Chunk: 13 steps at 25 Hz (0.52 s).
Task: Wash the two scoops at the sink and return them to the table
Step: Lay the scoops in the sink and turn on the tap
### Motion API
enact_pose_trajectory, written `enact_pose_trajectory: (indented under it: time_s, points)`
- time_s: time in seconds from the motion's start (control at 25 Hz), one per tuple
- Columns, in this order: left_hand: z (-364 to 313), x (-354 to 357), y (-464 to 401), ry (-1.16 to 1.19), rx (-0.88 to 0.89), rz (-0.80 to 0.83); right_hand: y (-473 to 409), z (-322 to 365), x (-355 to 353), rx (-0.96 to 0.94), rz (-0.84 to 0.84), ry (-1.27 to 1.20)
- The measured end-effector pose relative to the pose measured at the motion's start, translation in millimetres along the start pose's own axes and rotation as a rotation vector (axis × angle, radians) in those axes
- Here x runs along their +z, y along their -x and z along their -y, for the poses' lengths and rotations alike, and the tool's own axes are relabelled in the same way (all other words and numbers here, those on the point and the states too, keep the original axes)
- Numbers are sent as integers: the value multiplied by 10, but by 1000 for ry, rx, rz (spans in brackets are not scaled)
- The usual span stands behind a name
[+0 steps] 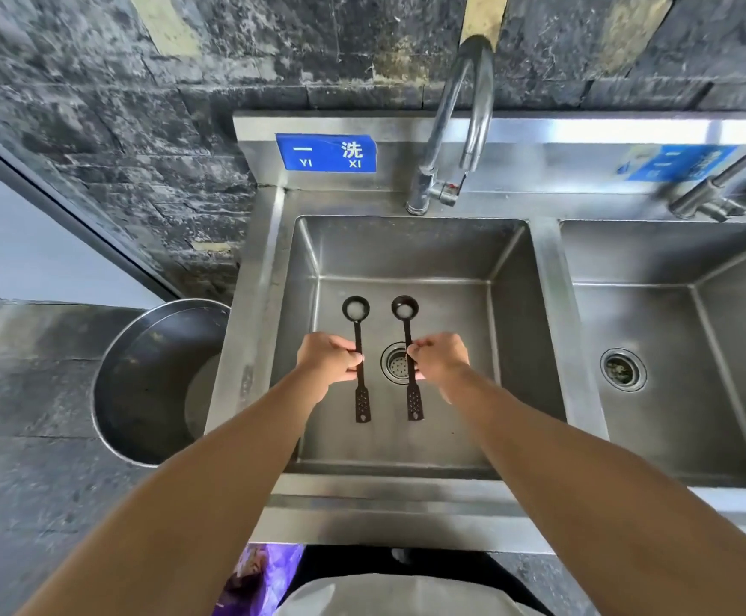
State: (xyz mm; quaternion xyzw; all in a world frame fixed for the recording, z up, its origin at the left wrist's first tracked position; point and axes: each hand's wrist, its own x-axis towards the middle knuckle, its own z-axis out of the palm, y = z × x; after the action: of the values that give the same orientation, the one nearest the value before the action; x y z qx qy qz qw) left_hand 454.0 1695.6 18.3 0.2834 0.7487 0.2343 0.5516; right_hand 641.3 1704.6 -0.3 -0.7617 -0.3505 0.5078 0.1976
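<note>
A: Steel sink (513,340), seen from above. Where are the scoops?

B: Over the left basin, side by side, bowls toward the back wall. The left hand (328,360) pinches the handle of the left scoop (357,349) about midway, fingers curled round it. The right hand (440,360) does the same with the right scoop (409,349).

A: Why held like that?

B: Probably to keep the bowls level under the tap (464,117). Each bowl shows something pale, water or residue; I cannot tell which. No stream is visible.

A: Anything in the way?

B: Nothing inside the basin except the drain (395,364), between the two handles. The spout arches over the back edge, clear of the scoops.

A: And around?

B: A second basin (673,349) to the right with its own tap (718,184), a blue sign (326,152) on the backsplash, a metal bucket (157,384) on the floor by the left edge. The table is out of view.
</note>
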Motion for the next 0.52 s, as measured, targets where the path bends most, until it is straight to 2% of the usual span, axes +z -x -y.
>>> enact_pose_trajectory:
  time_s: [0.28, 0.52]
  points:
    - [-24, -184, -441, -56, -15, 8, -326, 122, 338, 71, -2, -6]
    - [-18, -91, -735, -34, -103, -47, -671, 83, 471, 122, 48, 35]
